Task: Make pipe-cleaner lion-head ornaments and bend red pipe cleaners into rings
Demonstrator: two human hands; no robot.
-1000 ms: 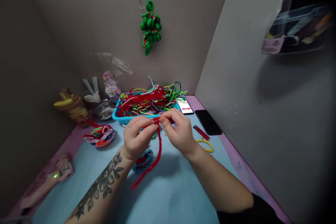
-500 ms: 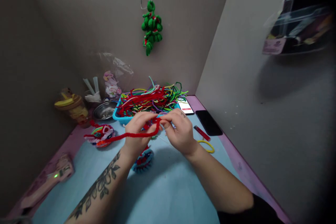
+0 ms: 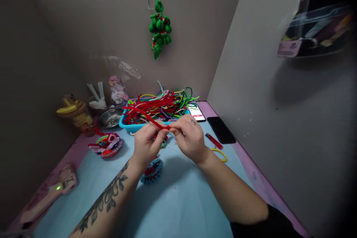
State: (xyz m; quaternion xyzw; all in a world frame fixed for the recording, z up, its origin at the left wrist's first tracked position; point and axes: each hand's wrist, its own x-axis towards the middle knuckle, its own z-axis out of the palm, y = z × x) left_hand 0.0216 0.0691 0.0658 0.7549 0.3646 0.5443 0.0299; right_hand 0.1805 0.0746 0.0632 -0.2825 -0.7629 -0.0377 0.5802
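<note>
At the middle of the frame, the left hand [image 3: 145, 144] and right hand [image 3: 191, 137] both pinch a red pipe cleaner [image 3: 155, 122]. It should be light, fuzzy and easily bent, best held beside any bend.

No lettering can be read. Print on the pink label [image 3: 290, 48] is blurred, and the marks on the lit phone [image 3: 197, 112] and the right hand [image 3: 191, 135] are too small to decipher.

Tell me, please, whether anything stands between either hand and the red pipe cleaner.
Nothing visible does: the fingertips of the left hand and right hand meet directly at the red pipe cleaner.
</note>
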